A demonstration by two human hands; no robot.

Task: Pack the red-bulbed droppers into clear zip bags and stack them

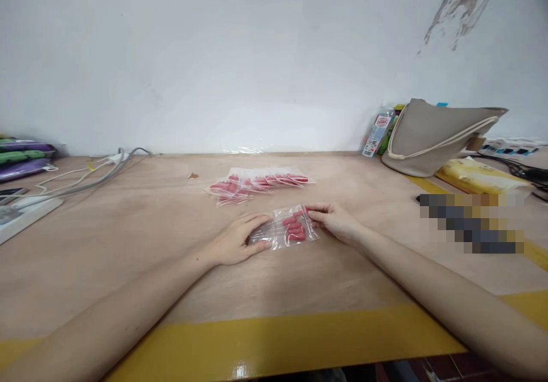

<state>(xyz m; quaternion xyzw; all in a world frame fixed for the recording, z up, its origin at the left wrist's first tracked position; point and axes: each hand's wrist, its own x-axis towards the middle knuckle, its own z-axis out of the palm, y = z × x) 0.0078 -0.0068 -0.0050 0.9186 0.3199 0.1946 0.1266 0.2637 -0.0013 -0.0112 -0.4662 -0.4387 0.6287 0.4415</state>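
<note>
Plenty of bare wood is lying open on the table (128, 268) near the front edge and out to both sides, so nothing's blocking a reach there. The left hand (237, 240) and right hand (334, 222) are gripping the small bag (284, 229) at its two ends, filling the middle. Just behind it, the pile of bags (257, 183) is sitting in the way of a straight push forward. Cables (85, 177) and a white power strip (25, 215) are crowding the far left, while the grey handbag (432, 137) and yellow packet (476, 176) are hogging the right.

Clear bag (285, 229) of red pieces, flat on table.
</note>
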